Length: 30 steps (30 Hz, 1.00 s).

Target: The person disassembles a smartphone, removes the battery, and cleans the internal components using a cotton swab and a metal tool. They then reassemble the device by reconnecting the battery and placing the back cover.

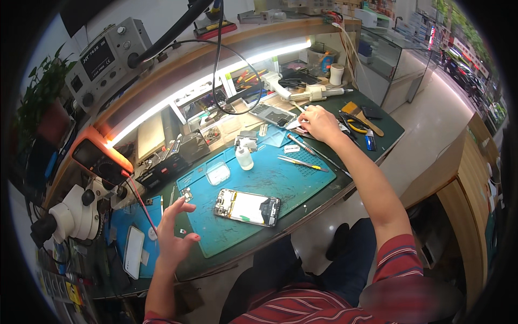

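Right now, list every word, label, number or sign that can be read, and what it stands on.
Grey bench instrument: pale lettering on its dark panel, not copied here.
Orange multimeter: any markings too small to read.
Red upright street sign: too blurred to read.
Opened phone: no readable print.

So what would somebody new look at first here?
Probably the bright blue mat in the middle, with an opened-up phone lying on it. Behind them glows a long light strip. At the left, an orange-edged meter sits below a grey box with dials.
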Each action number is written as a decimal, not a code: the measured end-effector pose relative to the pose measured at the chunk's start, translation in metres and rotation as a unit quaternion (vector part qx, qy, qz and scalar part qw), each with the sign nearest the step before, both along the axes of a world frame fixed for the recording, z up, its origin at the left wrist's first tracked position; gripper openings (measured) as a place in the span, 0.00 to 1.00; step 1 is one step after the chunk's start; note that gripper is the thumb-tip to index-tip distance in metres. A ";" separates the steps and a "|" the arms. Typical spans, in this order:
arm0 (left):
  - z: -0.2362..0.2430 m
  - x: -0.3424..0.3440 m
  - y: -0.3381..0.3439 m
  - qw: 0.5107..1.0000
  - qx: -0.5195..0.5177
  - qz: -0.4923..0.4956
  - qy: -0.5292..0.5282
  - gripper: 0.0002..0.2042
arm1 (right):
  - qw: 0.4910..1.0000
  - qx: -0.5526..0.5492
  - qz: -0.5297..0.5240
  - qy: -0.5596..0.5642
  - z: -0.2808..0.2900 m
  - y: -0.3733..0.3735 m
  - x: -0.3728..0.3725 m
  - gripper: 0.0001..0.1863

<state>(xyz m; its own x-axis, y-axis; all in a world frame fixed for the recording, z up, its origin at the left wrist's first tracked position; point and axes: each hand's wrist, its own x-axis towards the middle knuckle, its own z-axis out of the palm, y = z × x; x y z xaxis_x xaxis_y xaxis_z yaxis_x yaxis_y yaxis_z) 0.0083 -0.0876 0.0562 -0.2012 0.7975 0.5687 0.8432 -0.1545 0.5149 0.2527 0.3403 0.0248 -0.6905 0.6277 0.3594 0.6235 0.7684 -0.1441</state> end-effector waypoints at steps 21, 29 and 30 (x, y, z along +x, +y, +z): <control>-0.018 -0.025 0.050 0.995 0.068 -0.077 0.001 0.57 | 0.791 -0.424 0.210 0.388 0.062 -0.143 -0.039 0.10; -0.010 -0.039 0.042 0.964 0.217 -0.037 0.147 0.57 | 0.777 -0.373 0.403 0.309 0.058 -0.232 -0.093 0.08; -0.008 -0.039 0.042 0.966 0.209 -0.034 0.150 0.57 | 0.767 -0.387 0.406 0.311 0.055 -0.234 -0.094 0.07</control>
<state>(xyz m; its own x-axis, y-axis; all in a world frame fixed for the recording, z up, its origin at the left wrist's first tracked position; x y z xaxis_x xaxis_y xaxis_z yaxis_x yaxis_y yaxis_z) -0.0305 -0.0459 0.0486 0.0672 0.4920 0.8680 0.9251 -0.3567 0.1305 0.1586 0.1068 0.0801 -0.8129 0.2730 0.5144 -0.3900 0.4008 -0.8290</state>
